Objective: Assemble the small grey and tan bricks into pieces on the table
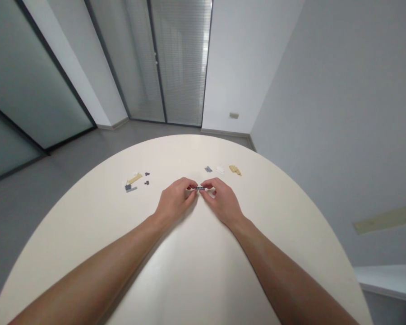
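Head view: toy brick, long axis left-right

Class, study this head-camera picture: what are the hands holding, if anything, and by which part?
The left hand and right hand pinch a small plastic brick assembly in their fingertips, one at each end; its dark middle shows between them.

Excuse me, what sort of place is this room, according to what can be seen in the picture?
Probably an office or meeting room. A large round cream table, glass partition walls with slatted blinds and a plain grey floor suggest a workplace rather than a home.
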Demonstrator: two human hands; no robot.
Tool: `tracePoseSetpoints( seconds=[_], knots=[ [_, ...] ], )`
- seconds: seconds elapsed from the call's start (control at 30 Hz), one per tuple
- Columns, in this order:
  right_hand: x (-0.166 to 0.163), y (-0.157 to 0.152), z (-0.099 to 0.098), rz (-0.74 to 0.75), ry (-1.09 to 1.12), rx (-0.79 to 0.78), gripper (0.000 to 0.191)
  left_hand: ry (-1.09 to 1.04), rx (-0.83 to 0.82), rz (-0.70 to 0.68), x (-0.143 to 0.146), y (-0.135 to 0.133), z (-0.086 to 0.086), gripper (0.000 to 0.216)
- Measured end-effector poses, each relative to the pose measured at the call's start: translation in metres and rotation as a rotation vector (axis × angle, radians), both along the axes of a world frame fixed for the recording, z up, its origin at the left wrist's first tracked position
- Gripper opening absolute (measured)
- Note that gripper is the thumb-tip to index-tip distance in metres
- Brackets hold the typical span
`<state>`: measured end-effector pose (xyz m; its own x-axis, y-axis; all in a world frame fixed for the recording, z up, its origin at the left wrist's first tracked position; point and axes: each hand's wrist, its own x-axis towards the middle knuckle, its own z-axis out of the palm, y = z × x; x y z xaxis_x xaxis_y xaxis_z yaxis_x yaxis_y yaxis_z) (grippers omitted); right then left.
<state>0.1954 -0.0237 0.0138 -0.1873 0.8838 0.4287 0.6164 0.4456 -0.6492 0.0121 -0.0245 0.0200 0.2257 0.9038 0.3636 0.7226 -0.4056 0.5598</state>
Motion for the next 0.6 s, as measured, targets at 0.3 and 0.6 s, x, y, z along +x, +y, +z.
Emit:
tracePoseSetpoints(
  seconds=[0.3,0.6],
  knots=[
    [0.0003,-0.0001,0.0004,-0.019,0.018,0.005,0.009,0.007,0.005,-0.016,0.0,0.0001,0.0004,0.012],
    [0.0003,0.0008,0.0005,-0.026,0.04,-0.014,0.01,-0.001,-0.003,-0.035,-0.0007,0.0006,-0.0004,0.011]
  ],
)
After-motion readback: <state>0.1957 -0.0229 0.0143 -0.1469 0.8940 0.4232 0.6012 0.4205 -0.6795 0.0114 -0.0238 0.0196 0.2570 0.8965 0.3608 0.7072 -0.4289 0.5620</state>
